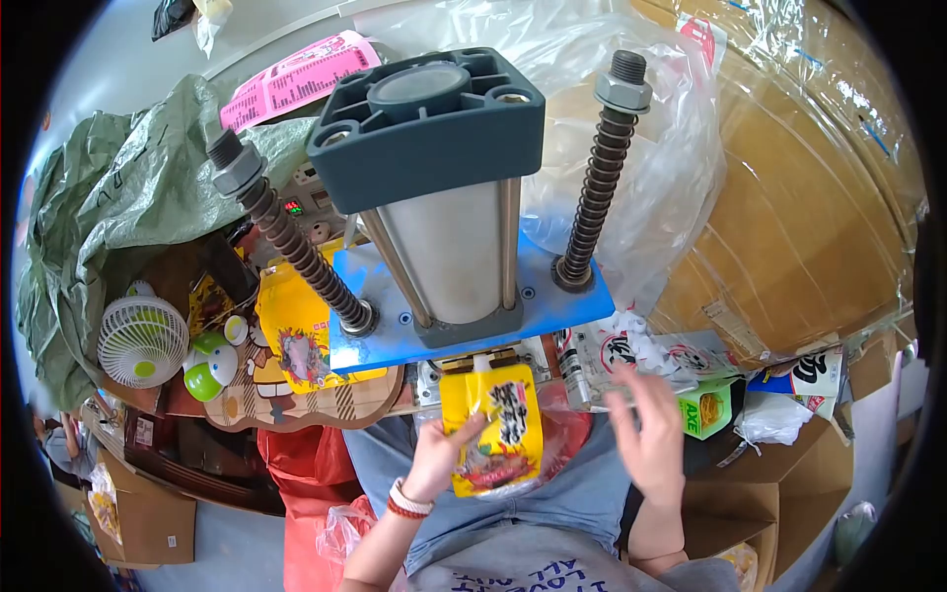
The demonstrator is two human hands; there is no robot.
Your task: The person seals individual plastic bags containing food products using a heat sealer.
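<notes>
My left hand [446, 456] grips a yellow pouch [505, 419] by its left edge, thumb on the front. Dark lettering and a colourful picture cover the pouch, and a pale spout stands at its top. It is held upright in front of the press [444, 237], just below the blue plate [473, 321]. My right hand [646, 429] hangs to the right of the pouch, fingers apart and holding nothing. Beyond its fingertips lie printed white packages [597, 360]. Another yellow pouch [301, 331] rests to the left of the press.
A white-and-green fan [143, 340] stands at the left beside a green sheet [148, 207]. Spring-wrapped rods [597, 187] flank the press cylinder. A green AXE box [705, 409] is at the right. Large cardboard [799, 207] fills the right side; a red bag [306, 483] hangs below.
</notes>
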